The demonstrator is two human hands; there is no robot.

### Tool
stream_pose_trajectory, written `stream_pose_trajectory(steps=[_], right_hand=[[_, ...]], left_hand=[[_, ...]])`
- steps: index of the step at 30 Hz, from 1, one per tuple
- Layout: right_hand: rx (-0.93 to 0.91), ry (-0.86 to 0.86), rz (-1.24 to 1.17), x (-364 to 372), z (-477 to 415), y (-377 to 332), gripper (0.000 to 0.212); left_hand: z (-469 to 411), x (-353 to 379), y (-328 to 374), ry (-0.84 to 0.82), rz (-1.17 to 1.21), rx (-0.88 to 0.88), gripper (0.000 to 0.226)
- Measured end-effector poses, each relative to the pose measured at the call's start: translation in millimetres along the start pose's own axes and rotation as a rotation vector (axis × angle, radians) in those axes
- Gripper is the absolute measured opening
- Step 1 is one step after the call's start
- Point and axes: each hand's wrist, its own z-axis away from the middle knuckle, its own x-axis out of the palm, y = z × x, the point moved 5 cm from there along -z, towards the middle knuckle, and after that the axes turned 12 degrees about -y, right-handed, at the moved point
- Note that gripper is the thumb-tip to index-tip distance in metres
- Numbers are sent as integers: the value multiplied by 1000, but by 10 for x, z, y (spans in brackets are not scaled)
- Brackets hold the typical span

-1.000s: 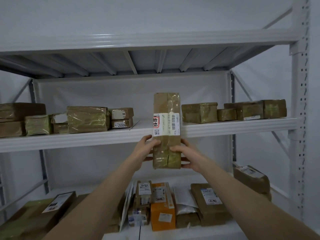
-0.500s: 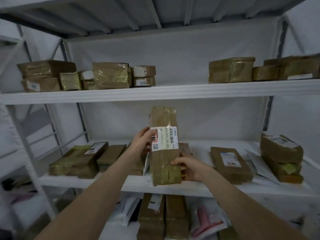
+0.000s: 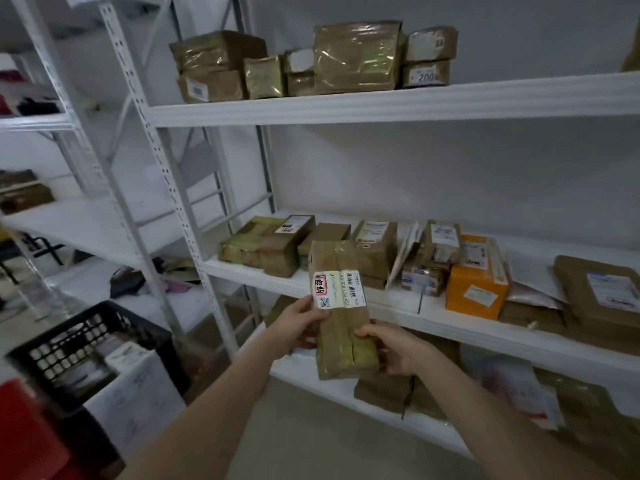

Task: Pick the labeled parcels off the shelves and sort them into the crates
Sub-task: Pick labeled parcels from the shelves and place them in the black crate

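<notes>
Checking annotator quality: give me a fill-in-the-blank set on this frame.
The left hand and right hand hold a brown parcel bearing a white ____.
The lattice-sided crate is ____.
The brightest box on the shelf is ____.
The top-shelf parcel below the box marked 38 reads ____.
Missing: label; black; orange; 200.

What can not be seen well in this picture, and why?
Head view only:
Fine print on the label of the held parcel: too small.
Contents of the black crate: blurred.
Red object, bottom left: cut off by the edge.
Left hand: fingers partly hidden behind the parcel.
</notes>
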Motion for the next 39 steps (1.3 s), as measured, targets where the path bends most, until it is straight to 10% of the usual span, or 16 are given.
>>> stream_pose_trajectory(steps=[20, 39], right_hand=[[87, -207, 220, 2744, -2513, -98, 54], [376, -406, 491, 3891, -4789, -584, 28]], left_hand=[[722, -3095, -1517, 324, 325, -4, 65], [450, -4730, -2085, 568, 555, -312, 59]])
